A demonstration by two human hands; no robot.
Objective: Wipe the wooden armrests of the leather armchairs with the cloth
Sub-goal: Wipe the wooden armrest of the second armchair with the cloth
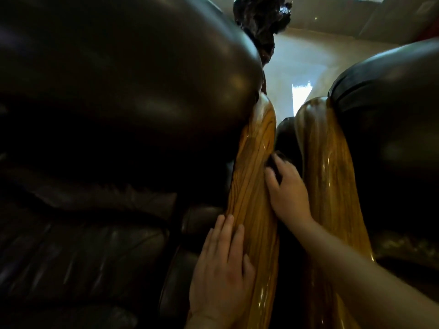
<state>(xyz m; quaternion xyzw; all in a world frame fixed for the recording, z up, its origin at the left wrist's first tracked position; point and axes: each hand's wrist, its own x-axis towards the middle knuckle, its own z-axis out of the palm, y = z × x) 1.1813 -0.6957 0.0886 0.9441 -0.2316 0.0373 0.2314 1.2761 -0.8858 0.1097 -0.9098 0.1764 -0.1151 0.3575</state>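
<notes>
Right hand (288, 186) presses dark cloth (275, 165) on glossy, rounded wooden armrest (251, 186)

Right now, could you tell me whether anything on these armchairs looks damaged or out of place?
Nothing stands out. Both wooden armrests look glossy and intact; the right hand presses a dark cloth between them, and the left hand rests flat.

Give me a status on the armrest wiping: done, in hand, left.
Done: cannot be judged; both armrests shine. In hand: the right hand presses a dark cloth against the inner side of the left armrest, while the left hand lies flat on its near end. Left: the right armrest, which neither hand is wiping.
</notes>
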